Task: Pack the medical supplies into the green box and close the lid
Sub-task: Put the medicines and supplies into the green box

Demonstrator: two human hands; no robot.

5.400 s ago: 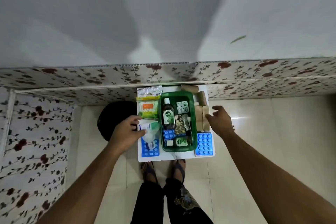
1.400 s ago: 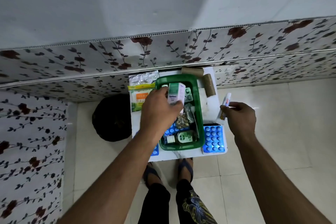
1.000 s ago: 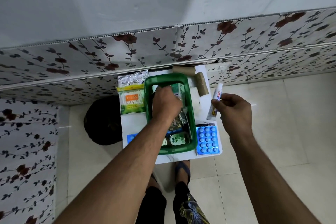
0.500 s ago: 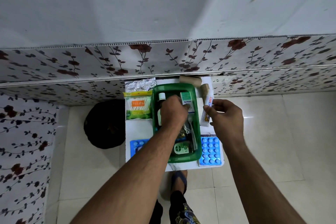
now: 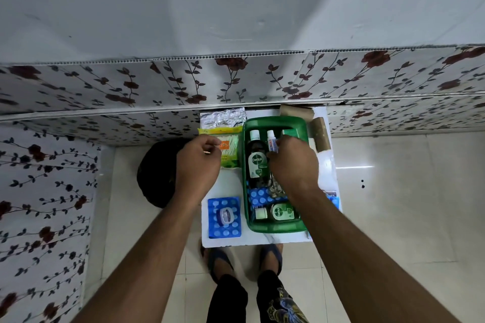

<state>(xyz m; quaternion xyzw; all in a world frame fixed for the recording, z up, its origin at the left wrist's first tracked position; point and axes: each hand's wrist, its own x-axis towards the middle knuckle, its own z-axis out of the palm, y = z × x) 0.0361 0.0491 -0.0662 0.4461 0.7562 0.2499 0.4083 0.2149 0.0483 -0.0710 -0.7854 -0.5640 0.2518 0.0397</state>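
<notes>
The green box point(image 5: 274, 122) stands open on a small white table point(image 5: 228, 183). Inside lie a dark Dettol bottle point(image 5: 256, 162), a small green Dettol bottle point(image 5: 280, 214), blue blister strips point(image 5: 258, 198) and a green carton at the far end. My right hand point(image 5: 291, 165) is over the box, fingers closed on a white tube point(image 5: 271, 140) that lies beside the dark bottle. My left hand point(image 5: 198, 165) hovers left of the box over a green-yellow swab pack point(image 5: 231, 149), fingers curled and holding nothing I can see.
A foil pack point(image 5: 223, 119) lies behind the swab pack. A blue blister sheet point(image 5: 224, 217) with a small round jar point(image 5: 225, 215) on it sits front left. Two brown rolls point(image 5: 320, 134) lie at the back right. A black round object point(image 5: 157, 173) is on the floor to the left.
My right hand has carried the white tube from the table's right side into the box. My left hand has let go of the green carton and moved left out of the box.
</notes>
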